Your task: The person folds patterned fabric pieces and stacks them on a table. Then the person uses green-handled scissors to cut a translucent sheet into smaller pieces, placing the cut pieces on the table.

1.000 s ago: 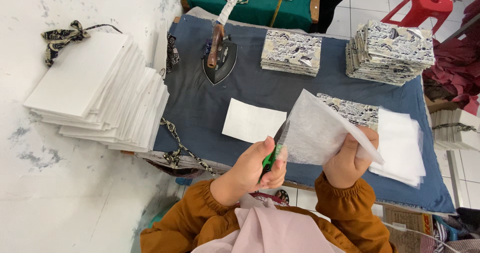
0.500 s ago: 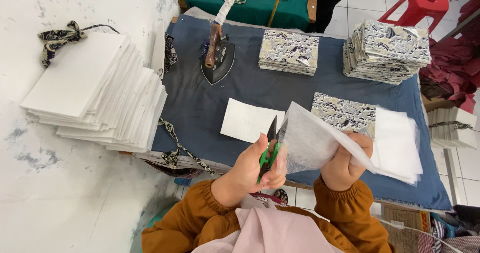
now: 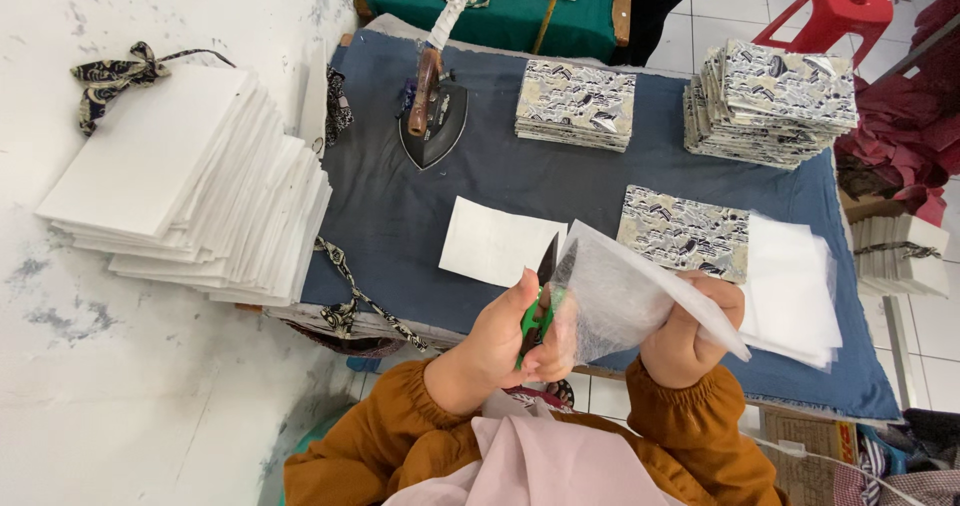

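**Snips at the corner of a thin white sheet**

Here the left hand (image 3: 495, 351) is closed around small green-handled snips (image 3: 540, 301), their dark blades parted and pointing up and away from the body. The right hand (image 3: 690, 331) pinches a thin white sheet (image 3: 625, 291), fingers curled over its near side, so that it is held up in the air above the near edge of the table (image 3: 600, 191), clear of the blue cloth. The blades stand right at the sheet's left corner; whether they already touch it I cannot tell.

The sheet looks very light, limp and slightly see-through, more like soft interfacing than paper. It will probably sag and flutter wherever it is unsupported, so it is best pinched close to the place being trimmed, with the rest left to hang.

Flat on the cloth just beyond the hands lies another white piece (image 3: 495, 241). Toward the right edge sit a patterned fabric rectangle (image 3: 685, 231) and, touching it, a low pile of white sheets (image 3: 795, 291). Two stacks of patterned pieces (image 3: 575, 106) (image 3: 770, 101) stand along the far edge, a dark iron (image 3: 432, 116) near the far left corner. A tall white stack (image 3: 190, 191) rests off the table's left side.
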